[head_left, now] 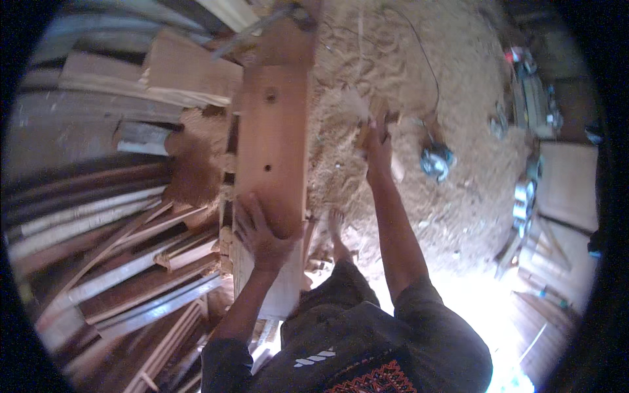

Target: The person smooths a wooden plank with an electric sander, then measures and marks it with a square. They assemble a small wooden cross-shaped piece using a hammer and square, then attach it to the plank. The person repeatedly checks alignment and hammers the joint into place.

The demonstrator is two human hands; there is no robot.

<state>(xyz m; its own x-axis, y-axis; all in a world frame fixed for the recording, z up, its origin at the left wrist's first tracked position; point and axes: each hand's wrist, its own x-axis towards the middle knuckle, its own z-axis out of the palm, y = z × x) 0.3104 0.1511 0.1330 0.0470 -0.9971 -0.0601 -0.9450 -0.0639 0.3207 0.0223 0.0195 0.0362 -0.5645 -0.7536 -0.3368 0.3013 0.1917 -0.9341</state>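
Note:
A smooth reddish-brown board (272,124) with two dark knots or holes along its middle lies lengthwise on a wooden bench. My left hand (262,239) rests on its near end, fingers spread flat and gripping nothing. To the right of the bench, over the sandy-looking ground, my right arm is stretched forward. My right hand (378,145) is closed on a brown, blocky wooden object (379,108); motion blur hides its exact kind.
Stacked planks and offcuts (124,216) crowd the left side. Sawdust (400,72) covers the floor at right, crossed by a dark cord (429,62). A bluish power tool (437,162) sits there. My bare foot (336,223) is beside the bench. More boards (560,183) stand far right.

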